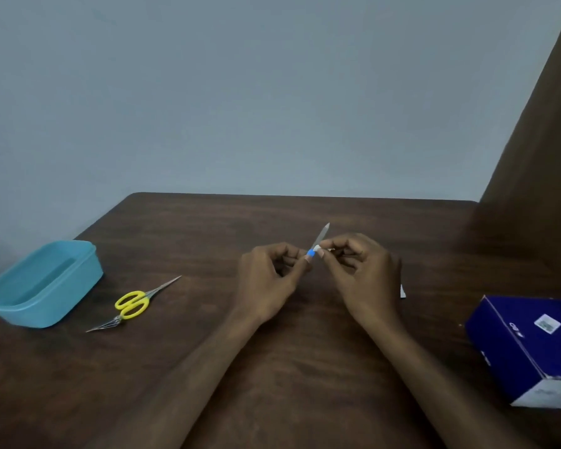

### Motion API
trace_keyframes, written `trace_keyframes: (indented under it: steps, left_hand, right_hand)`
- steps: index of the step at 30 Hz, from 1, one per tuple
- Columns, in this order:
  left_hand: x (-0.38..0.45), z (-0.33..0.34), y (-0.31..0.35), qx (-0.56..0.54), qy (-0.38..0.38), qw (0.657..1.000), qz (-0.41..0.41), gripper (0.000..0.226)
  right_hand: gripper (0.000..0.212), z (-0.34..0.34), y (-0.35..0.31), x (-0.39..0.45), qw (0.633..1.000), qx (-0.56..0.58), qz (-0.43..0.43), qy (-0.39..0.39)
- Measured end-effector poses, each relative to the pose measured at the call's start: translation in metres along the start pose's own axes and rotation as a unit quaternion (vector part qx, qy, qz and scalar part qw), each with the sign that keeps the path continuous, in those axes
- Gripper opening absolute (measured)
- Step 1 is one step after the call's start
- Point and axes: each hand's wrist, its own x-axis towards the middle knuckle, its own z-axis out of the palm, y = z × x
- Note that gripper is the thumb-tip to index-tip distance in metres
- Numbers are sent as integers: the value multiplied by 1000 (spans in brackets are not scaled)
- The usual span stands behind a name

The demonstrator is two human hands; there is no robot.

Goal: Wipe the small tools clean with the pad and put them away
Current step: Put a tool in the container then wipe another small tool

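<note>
From the head camera, the left hand [269, 280] pinches the blue handle end of a slim metal nail file [319, 239], its point angled up and away over the table [305, 351]. The right hand [357, 270] has its grip closed on a small white pad [318, 251], thumb and fingers pressing it around the blade just above the handle. Both hands are held above the table, near its middle.

Off to the left lie yellow-handled scissors [133, 304] and, touching their handle, what looks like tweezers [106, 325], just beside the open teal container [42, 283]. A blue box [528, 341] sits at the right edge.

The worry, I'd say, is that sharp tip: if the pad slides too fast toward it, the fingers could run off onto the point. The left pinch is light, so a firm pull might tug the file free and drop it. The pad is tiny and could slip out unnoticed.
</note>
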Motion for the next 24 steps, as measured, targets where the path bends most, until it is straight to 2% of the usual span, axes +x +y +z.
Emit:
trace_keyframes:
  steps: [3,8,11,15,19,24]
  left_hand:
    - [2,0,1,-10,-5,1000,21,10]
    - [2,0,-4,-29,24,999,15,12]
    - [5,-2,-9,-41,37,998,-1,11]
    - [2,0,-10,-10,-6,1000,12,9]
    - [2,2,-10,9,-29,999,36,15]
    - [3,1,-11,8,-15,1000,16,13]
  right_hand:
    - [14,-2,-1,1,996,-72,-59,0]
    - [17,-2,2,-3,985,-149,-84,-26]
    - [18,-6,-4,-3,986,-143,-82,6]
    - [19,-11,-11,-3,986,-120,-112,25]
    - [19,-7,-6,-2,983,-138,-121,-12]
    - [15,-7,2,-2,978,-185,-85,-34]
